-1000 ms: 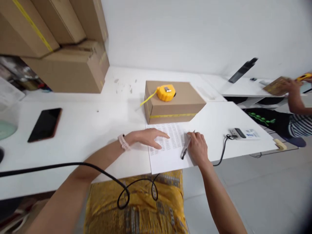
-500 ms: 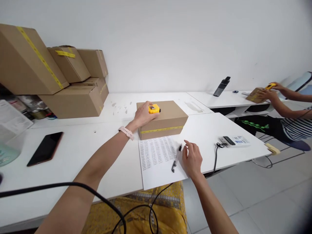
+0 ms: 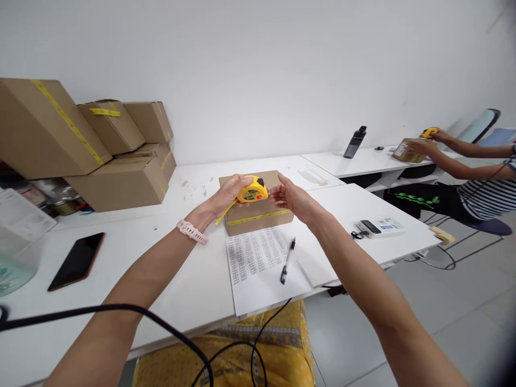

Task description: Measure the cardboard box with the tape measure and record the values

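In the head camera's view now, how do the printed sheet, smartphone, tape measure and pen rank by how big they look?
Largest to smallest by visible area:
Printed sheet
Smartphone
Tape measure
Pen

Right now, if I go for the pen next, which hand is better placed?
Probably your right hand: it looks nearer the black-and-clear pen, which lies on the right of the printed sheet. Your left hand has its grip on the yellow tape measure; whether the right touches it too is hard to tell.
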A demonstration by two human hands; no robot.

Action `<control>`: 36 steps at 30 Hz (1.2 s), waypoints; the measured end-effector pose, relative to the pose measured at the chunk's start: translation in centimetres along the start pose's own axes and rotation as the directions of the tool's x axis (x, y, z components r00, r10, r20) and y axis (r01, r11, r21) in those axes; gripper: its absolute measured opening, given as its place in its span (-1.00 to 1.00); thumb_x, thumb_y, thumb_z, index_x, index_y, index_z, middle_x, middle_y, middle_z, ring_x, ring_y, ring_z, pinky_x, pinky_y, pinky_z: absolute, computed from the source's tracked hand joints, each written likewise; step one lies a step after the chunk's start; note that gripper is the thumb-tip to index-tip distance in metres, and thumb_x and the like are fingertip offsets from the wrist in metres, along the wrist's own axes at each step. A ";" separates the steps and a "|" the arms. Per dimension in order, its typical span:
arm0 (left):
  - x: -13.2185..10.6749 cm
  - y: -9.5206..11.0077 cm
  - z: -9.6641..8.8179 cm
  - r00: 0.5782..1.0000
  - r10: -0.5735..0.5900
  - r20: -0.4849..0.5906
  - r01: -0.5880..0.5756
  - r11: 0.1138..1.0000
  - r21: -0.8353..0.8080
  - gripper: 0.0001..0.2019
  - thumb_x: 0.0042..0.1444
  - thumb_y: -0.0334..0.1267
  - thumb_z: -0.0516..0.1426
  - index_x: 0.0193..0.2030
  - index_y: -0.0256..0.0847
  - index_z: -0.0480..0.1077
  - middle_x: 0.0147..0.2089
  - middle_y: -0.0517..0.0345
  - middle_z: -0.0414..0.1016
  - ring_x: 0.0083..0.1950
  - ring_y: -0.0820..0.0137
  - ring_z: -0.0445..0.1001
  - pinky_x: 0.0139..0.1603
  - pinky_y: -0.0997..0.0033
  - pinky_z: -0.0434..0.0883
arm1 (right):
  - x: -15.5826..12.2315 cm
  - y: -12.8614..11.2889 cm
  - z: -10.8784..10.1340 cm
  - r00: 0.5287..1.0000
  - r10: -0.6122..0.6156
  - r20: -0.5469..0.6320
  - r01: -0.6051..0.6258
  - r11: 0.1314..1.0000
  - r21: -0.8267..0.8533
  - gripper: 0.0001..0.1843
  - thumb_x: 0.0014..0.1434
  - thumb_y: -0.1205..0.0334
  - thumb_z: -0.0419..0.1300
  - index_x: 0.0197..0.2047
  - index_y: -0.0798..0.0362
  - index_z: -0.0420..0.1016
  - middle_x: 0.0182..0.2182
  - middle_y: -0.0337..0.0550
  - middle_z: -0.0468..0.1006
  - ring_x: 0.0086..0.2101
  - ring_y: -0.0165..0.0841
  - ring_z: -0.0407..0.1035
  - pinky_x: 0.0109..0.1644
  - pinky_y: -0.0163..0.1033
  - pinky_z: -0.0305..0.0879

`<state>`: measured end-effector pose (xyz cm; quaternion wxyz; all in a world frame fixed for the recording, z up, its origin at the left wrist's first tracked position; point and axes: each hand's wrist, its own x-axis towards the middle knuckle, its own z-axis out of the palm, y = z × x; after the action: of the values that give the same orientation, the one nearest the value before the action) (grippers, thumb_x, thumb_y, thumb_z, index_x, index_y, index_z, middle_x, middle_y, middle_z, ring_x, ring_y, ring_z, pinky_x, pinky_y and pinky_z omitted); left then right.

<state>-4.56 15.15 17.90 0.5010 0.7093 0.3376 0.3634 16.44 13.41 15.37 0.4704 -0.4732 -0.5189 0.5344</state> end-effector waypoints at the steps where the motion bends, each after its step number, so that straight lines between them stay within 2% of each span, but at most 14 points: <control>1: -0.2 0.1 -0.3 0.999 -0.003 0.033 0.005 0.999 -0.040 -0.58 0.20 0.13 0.11 -0.18 -0.23 0.48 -0.16 -0.01 0.53 -0.30 0.39 0.44 -0.43 0.44 0.34 | 0.1 -0.2 0.0 0.999 -0.009 0.038 0.010 1.000 -0.004 -0.39 0.15 -0.39 0.18 -0.40 0.05 0.55 -0.35 -0.07 0.60 -0.36 -0.33 0.43 -0.23 -0.18 0.36; 4: -0.6 0.4 -1.5 1.000 -0.011 0.026 0.014 0.994 -0.107 -0.61 0.19 0.09 0.16 -0.12 -0.23 0.49 -0.09 0.00 0.55 -0.21 0.36 0.46 -0.38 0.45 0.36 | 1.2 -1.0 -1.1 0.993 -0.081 0.091 0.075 0.995 0.059 -0.55 0.04 -0.21 0.39 -0.36 0.05 0.55 -0.31 -0.10 0.60 -0.32 -0.33 0.43 -0.16 -0.16 0.38; 6: -0.6 0.3 -2.9 1.000 -0.018 -0.020 0.015 0.995 -0.101 -0.62 0.17 0.07 0.17 -0.13 -0.23 0.50 -0.10 0.01 0.56 -0.19 0.35 0.47 -0.39 0.48 0.34 | 2.6 -1.6 -2.8 0.993 -0.113 0.019 0.110 0.986 0.122 -0.63 0.02 -0.06 0.46 -0.36 0.05 0.53 -0.33 -0.13 0.58 -0.33 -0.35 0.43 -0.13 -0.16 0.39; 8: -0.5 -0.1 -5.0 0.997 -0.038 -0.066 0.033 0.997 -0.071 -0.61 0.13 0.09 0.18 -0.17 -0.24 0.51 -0.16 0.02 0.57 -0.25 0.38 0.44 -0.44 0.50 0.31 | 4.5 -1.9 -5.2 0.989 -0.093 -0.111 0.108 0.985 0.134 -0.68 0.10 0.00 0.42 -0.39 0.04 0.48 -0.39 -0.17 0.53 -0.36 -0.37 0.40 -0.13 -0.17 0.39; 10: -0.4 -0.9 -7.5 0.988 -0.084 -0.130 0.081 0.996 -0.029 -0.57 0.07 0.12 0.21 -0.16 -0.24 0.52 -0.21 0.04 0.56 -0.34 0.40 0.41 -0.50 0.50 0.28 | 6.3 -1.6 -7.7 0.964 -0.037 -0.263 0.062 0.994 0.088 -0.69 0.21 0.02 0.34 -0.41 0.04 0.44 -0.43 -0.19 0.49 -0.37 -0.39 0.39 -0.13 -0.19 0.39; 13: -0.1 -2.6 -11.0 0.957 -0.202 -0.206 0.207 0.978 0.002 -0.51 -0.02 0.14 0.25 -0.12 -0.23 0.51 -0.24 0.04 0.56 -0.41 0.39 0.40 -0.54 0.48 0.26 | 8.5 -0.1 -10.2 0.883 0.061 -0.465 -0.090 0.995 -0.041 -0.68 0.30 0.01 0.22 -0.39 0.03 0.42 -0.36 -0.16 0.51 -0.31 -0.39 0.41 -0.12 -0.24 0.39; 16: 0.0 -4.0 -13.1 0.926 -0.314 -0.209 0.323 0.946 0.008 -0.53 -0.06 0.14 0.26 -0.19 -0.23 0.50 -0.24 0.03 0.57 -0.47 0.42 0.37 -0.56 0.47 0.24 | 9.8 1.9 -10.7 0.845 0.099 -0.526 -0.207 0.967 -0.150 -0.66 0.33 -0.03 0.17 -0.36 0.03 0.40 -0.23 -0.09 0.56 -0.25 -0.37 0.43 -0.12 -0.25 0.39; 20: 0.3 -5.0 -13.5 0.912 -0.366 -0.186 0.375 0.927 0.016 -0.53 -0.06 0.14 0.25 -0.20 -0.24 0.49 -0.23 0.05 0.57 -0.47 0.44 0.38 -0.54 0.48 0.24 | 11.0 3.5 -9.5 0.851 0.127 -0.510 -0.261 0.944 -0.201 -0.66 0.30 -0.05 0.18 -0.35 0.04 0.42 -0.13 0.01 0.59 -0.20 -0.30 0.47 -0.11 -0.21 0.40; 26: 1.6 -5.6 -13.1 0.917 -0.358 -0.175 0.369 0.929 0.028 -0.52 -0.09 0.16 0.27 -0.22 -0.23 0.48 -0.29 0.09 0.57 -0.49 0.43 0.41 -0.55 0.49 0.22 | 11.8 3.9 -8.2 0.885 0.126 -0.449 -0.290 0.903 -0.318 -0.64 0.20 -0.09 0.27 -0.22 0.08 0.52 -0.10 0.12 0.63 -0.15 -0.12 0.51 -0.12 -0.13 0.42; 32: 1.3 -6.5 -14.2 0.922 -0.366 -0.126 0.369 0.929 0.006 -0.53 -0.04 0.17 0.25 -0.16 -0.18 0.51 -0.25 0.07 0.57 -0.41 0.39 0.43 -0.49 0.46 0.25 | 11.7 4.7 -8.4 0.888 0.126 -0.442 -0.318 0.863 -0.394 -0.45 0.15 -0.26 0.24 -0.19 0.12 0.56 -0.05 0.21 0.62 -0.12 -0.03 0.52 -0.08 -0.07 0.43; 36: 0.6 -6.4 -14.4 0.933 -0.349 -0.091 0.351 0.937 0.005 -0.57 0.02 0.13 0.23 -0.15 -0.19 0.53 -0.20 0.04 0.57 -0.38 0.39 0.40 -0.47 0.44 0.24 | 11.8 5.0 -8.8 0.889 0.116 -0.443 -0.316 0.855 -0.410 -0.43 0.10 -0.29 0.25 -0.20 0.10 0.57 -0.05 0.20 0.62 -0.12 -0.03 0.53 -0.10 -0.07 0.44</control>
<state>-17.32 24.09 15.31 0.5347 0.6262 0.4840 0.2961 23.80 26.05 10.05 0.3730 -0.7292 -0.4670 0.3332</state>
